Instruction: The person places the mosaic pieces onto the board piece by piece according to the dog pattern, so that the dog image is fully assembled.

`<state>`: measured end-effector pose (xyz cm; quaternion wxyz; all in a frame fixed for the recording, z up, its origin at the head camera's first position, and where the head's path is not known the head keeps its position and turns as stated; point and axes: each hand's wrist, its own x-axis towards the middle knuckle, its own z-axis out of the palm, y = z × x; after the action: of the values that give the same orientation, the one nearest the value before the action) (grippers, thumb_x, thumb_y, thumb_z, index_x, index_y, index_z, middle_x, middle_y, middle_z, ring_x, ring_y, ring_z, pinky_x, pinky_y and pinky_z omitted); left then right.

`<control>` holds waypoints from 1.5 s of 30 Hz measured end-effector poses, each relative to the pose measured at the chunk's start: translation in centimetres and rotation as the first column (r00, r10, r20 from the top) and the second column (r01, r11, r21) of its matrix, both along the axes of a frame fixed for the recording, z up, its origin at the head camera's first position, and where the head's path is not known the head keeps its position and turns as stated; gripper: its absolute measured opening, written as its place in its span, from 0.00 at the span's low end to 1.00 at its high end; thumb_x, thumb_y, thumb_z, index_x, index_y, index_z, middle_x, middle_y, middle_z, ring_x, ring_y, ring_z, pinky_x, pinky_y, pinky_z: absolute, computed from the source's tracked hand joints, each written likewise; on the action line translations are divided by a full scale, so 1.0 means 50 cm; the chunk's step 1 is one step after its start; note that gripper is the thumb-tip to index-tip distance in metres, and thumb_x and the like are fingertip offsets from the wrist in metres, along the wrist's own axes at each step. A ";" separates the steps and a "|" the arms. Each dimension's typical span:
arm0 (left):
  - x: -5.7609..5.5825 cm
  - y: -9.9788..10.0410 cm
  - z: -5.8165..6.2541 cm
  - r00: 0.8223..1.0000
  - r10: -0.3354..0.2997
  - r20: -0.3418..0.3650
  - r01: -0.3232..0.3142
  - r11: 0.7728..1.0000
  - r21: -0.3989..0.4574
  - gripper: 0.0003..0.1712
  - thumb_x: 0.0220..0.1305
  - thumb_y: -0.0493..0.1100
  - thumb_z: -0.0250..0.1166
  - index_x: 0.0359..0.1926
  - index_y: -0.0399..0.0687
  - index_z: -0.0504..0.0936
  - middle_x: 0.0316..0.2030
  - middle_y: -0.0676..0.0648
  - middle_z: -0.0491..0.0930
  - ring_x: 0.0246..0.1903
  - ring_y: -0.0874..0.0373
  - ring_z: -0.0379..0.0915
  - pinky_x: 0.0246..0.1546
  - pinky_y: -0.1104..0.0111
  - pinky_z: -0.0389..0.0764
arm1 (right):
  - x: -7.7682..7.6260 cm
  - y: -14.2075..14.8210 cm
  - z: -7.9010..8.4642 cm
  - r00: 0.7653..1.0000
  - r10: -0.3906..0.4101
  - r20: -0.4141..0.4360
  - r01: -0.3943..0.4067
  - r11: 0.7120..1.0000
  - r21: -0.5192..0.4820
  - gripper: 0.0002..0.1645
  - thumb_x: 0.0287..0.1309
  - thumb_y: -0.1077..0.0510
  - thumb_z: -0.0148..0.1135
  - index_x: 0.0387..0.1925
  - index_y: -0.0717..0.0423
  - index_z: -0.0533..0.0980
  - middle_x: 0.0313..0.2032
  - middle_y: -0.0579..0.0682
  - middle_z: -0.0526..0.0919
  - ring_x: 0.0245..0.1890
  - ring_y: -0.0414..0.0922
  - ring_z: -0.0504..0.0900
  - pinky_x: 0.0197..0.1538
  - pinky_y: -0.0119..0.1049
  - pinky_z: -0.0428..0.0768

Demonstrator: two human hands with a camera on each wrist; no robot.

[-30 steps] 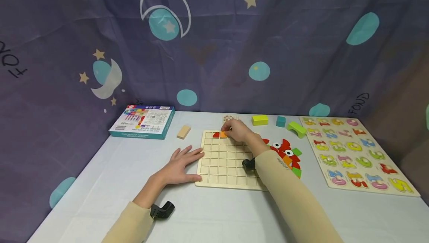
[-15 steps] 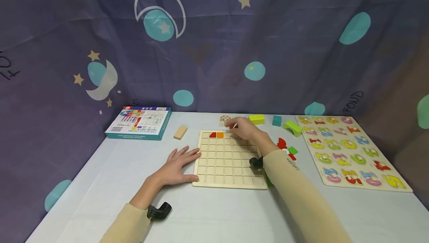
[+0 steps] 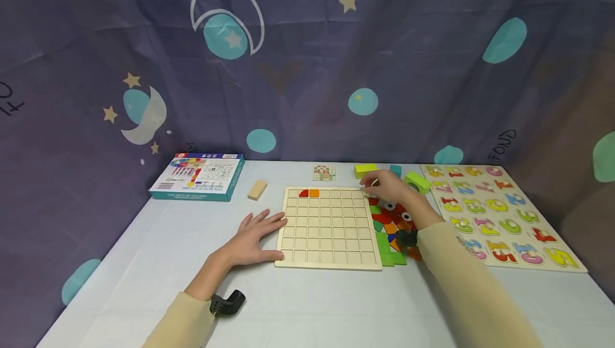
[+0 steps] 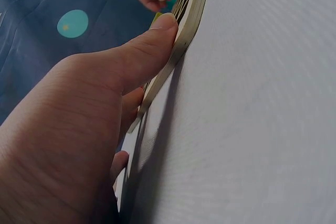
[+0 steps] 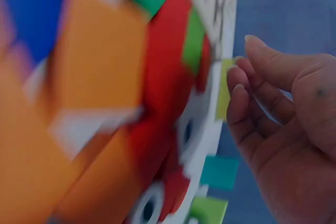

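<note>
The grid board (image 3: 331,229) lies flat, sides pointing away, left fingers (image 3: 274,219) spread, right fingers (image 5: 240,106) apart.

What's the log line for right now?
left hand: touching left side of grid board | right hand: empty, near loose pieces | far row: red piece, orange piece

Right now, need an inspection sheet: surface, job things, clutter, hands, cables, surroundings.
Surface: table with white covering.
Job things: grid board has a red piece and orange piece in its far row; loose pieces lie along its right side.
Clutter: box, wooden block, picture card, yellow block, teal block, green arch, number board.
Hands: left hand touches the grid board's left edge; right hand is near its far right corner, nothing visible in the fingers.
Cables: nothing seen.
Surroundings: dark patterned cloth behind.
</note>
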<state>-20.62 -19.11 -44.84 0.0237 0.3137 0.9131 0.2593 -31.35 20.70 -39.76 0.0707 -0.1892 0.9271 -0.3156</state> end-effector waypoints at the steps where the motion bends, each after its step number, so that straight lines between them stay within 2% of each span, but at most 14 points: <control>1: 0.000 0.000 -0.001 1.000 -0.001 -0.002 0.001 1.000 0.001 0.49 0.58 0.66 0.71 0.75 0.51 0.68 0.75 0.51 0.60 0.76 0.39 0.42 0.71 0.37 0.35 | 0.003 0.008 -0.002 1.000 -0.002 0.008 0.002 1.000 0.008 0.13 0.69 0.62 0.63 0.51 0.65 0.81 0.44 0.57 0.82 0.41 0.52 0.81 0.42 0.42 0.81; 8: -0.001 -0.002 -0.002 1.000 0.007 -0.002 -0.007 1.000 -0.005 0.49 0.57 0.66 0.71 0.75 0.51 0.68 0.75 0.51 0.61 0.76 0.40 0.43 0.71 0.38 0.35 | 0.018 0.041 -0.007 0.996 -0.011 0.087 0.009 1.000 0.024 0.10 0.67 0.62 0.64 0.47 0.64 0.82 0.42 0.55 0.84 0.38 0.49 0.78 0.44 0.41 0.81; 17: -0.001 0.000 -0.002 1.000 0.000 -0.003 0.000 1.000 -0.005 0.49 0.57 0.66 0.71 0.75 0.51 0.68 0.75 0.50 0.60 0.76 0.40 0.42 0.71 0.38 0.35 | 0.019 0.042 -0.012 0.995 0.025 0.099 -0.034 0.996 0.085 0.11 0.67 0.60 0.66 0.47 0.60 0.82 0.41 0.53 0.83 0.36 0.49 0.75 0.40 0.40 0.78; 22: -0.003 0.001 -0.006 1.000 0.003 -0.004 -0.003 1.000 -0.012 0.49 0.58 0.67 0.70 0.75 0.52 0.68 0.75 0.51 0.60 0.76 0.40 0.42 0.71 0.38 0.35 | 0.017 0.039 -0.023 0.995 0.042 0.088 -0.046 0.998 0.042 0.06 0.66 0.63 0.66 0.43 0.57 0.78 0.38 0.51 0.79 0.36 0.48 0.74 0.39 0.39 0.75; 30: -0.002 -0.001 -0.003 1.000 0.009 0.003 -0.009 1.000 -0.016 0.49 0.58 0.66 0.70 0.75 0.52 0.67 0.76 0.52 0.59 0.77 0.41 0.41 0.71 0.39 0.34 | 0.014 0.032 -0.015 0.995 0.055 0.087 -0.047 0.995 -0.090 0.03 0.69 0.67 0.61 0.43 0.61 0.78 0.39 0.55 0.78 0.33 0.50 0.75 0.31 0.38 0.76; 38: -0.002 0.004 -0.001 1.000 0.003 0.018 -0.003 1.000 -0.008 0.49 0.57 0.65 0.71 0.75 0.51 0.67 0.76 0.51 0.59 0.76 0.41 0.41 0.71 0.39 0.35 | 0.008 0.009 0.006 0.997 0.068 0.041 -0.065 0.996 -0.067 0.08 0.71 0.65 0.58 0.47 0.63 0.80 0.41 0.54 0.82 0.39 0.52 0.80 0.43 0.41 0.78; 45: 0.000 0.002 -0.001 1.000 0.020 0.012 -0.019 1.000 -0.013 0.49 0.57 0.66 0.71 0.75 0.52 0.68 0.75 0.51 0.60 0.76 0.41 0.42 0.71 0.39 0.35 | 0.002 -0.048 0.009 0.998 0.058 0.038 -0.053 0.991 -0.123 0.13 0.70 0.65 0.59 0.54 0.65 0.78 0.44 0.56 0.80 0.41 0.53 0.82 0.50 0.47 0.79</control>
<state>-20.63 -18.99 -44.88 0.0288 0.3031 0.9176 0.2555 -31.26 18.29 -39.29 0.0868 -0.2122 0.8988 -0.3735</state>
